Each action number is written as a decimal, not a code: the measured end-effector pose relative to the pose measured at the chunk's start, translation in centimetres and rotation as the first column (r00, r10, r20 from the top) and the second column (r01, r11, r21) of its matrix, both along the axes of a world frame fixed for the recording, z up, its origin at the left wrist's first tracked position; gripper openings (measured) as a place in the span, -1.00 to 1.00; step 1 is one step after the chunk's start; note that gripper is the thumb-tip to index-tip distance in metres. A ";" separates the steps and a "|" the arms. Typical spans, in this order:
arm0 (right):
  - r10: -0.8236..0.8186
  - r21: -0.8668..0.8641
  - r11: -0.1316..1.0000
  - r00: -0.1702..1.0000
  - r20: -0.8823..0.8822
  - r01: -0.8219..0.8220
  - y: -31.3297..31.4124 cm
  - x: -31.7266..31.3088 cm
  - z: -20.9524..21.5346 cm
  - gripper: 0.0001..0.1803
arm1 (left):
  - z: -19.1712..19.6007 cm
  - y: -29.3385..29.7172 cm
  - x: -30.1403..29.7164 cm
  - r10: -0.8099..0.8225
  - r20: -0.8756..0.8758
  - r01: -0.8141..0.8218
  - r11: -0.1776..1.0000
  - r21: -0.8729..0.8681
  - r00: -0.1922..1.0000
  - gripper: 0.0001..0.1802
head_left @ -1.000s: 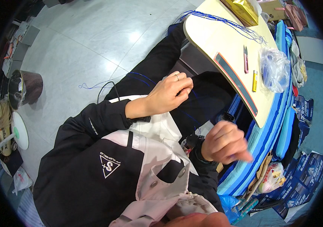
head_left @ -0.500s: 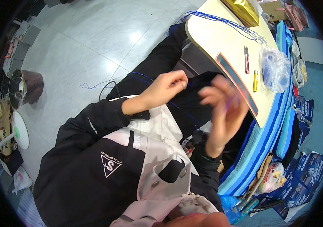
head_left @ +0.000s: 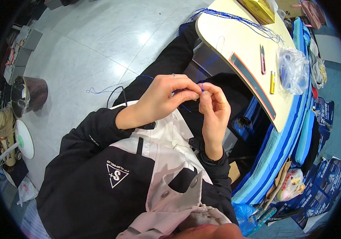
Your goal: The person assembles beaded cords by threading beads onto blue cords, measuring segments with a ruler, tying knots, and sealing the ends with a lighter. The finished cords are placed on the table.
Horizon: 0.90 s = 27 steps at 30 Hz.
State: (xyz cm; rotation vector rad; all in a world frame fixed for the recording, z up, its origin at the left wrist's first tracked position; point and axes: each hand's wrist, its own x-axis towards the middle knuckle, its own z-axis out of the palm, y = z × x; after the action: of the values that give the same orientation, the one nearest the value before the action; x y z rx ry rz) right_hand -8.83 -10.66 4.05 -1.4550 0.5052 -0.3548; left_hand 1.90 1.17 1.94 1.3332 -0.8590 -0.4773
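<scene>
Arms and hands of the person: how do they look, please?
The left sleeve and right sleeve are long and black; small pale lettering marks the left one. The left hand wears a thin ring; the right hand shows none. Neither hand is gloved.

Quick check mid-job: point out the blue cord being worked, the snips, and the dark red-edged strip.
Blue cord (head_left: pixel 202 75): head view, strands at the base of its upper loop.
Snips (head_left: pixel 263 63): head view, on the pink handles.
Dark red-edged strip (head_left: pixel 254 85): head view, middle of its face.
</scene>
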 end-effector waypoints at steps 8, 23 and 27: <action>-0.127 0.232 0.968 0.985 0.119 0.097 -0.4 0.6 -0.4 -0.90 | 0.5 0.3 -0.2 0.009 -0.145 0.002 0.997 0.077 0.989 -0.91; -0.010 0.244 0.970 0.999 -0.038 0.019 -1.7 0.3 0.6 -0.92 | 0.3 -0.1 0.2 0.200 0.002 -0.200 0.980 0.020 0.980 -0.92; 0.109 -0.089 0.987 0.971 -0.215 -0.131 -2.7 -1.0 0.9 -0.92 | 0.0 0.6 1.9 0.172 0.519 -0.219 0.975 0.030 0.838 -0.83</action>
State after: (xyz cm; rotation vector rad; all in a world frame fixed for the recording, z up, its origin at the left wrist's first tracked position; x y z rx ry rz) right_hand -9.88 -13.41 4.96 -1.6250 0.5715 -0.1328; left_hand 3.76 1.75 1.98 1.6465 -1.1305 0.0160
